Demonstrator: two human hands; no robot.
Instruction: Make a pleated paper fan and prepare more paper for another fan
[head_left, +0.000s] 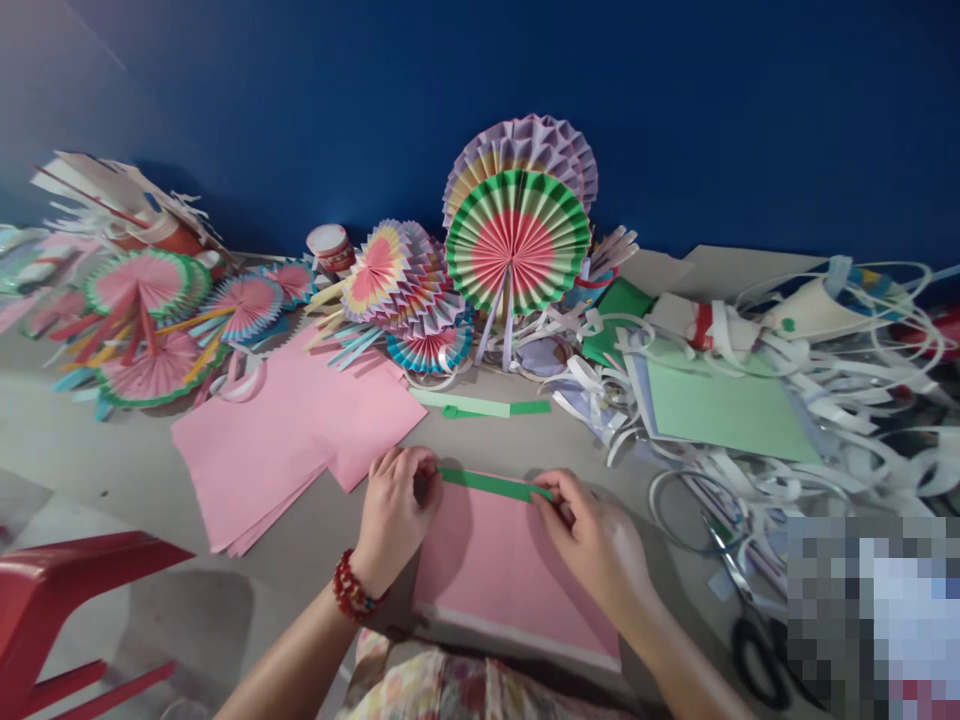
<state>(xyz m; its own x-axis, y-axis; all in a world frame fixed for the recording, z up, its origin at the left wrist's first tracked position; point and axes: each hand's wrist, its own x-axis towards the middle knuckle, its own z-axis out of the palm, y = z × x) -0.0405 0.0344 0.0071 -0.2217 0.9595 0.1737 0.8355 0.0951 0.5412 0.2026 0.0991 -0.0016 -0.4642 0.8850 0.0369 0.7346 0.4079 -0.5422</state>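
A green paper strip [491, 485] lies across the top edge of a pink paper sheet [510, 575] in front of me. My left hand [399, 510] pinches the strip's left end between thumb and fingers. At the other end, my right hand [581, 515] grips the strip with thumb and forefinger, low over the sheet. Just beyond the hands lie a pale green strip [472, 403] and a darker green strip [530, 408]. More pink sheets [262, 440] are stacked to the left of my left hand.
Folded paper fans stand at the back, among them a green-edged round fan [517, 240], with others [142, 285] lying left. Scissors [739, 580], paper scraps [690, 480] and light green sheets [727, 395] lie right. A red chair [67, 580] stands at lower left; a blue wall [337, 100] rises behind.
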